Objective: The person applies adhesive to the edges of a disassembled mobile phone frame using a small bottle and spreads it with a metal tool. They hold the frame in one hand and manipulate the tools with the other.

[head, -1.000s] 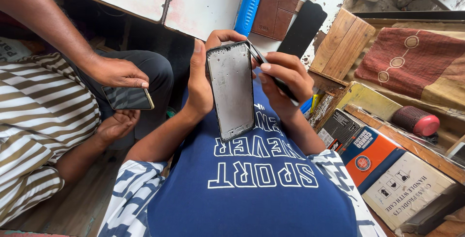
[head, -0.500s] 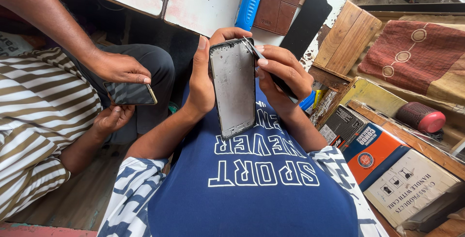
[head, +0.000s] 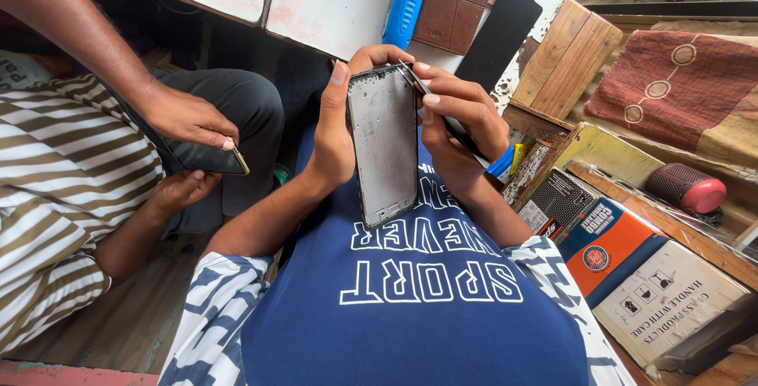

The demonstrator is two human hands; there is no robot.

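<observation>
Phone frame [head: 384, 145] raised slightly, both hands clamped on it, orange box [head: 612, 256] at right

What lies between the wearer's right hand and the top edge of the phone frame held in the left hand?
In the head view, a thin dark tool bridges that stretch: the right hand pinches it, tip at the phone frame's upper corner. The left hand grips the frame's other side.

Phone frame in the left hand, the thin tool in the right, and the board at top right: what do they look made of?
Phone frame: looks like dull grey metal inside a black rim, probably plastic; matte and scuffed. The left hand grips its edge.
Thin tool: dark, slim, with a glinting tip, so likely metal; held by the right hand.
Board: bare wood, with visible grain and plank seams.
</observation>
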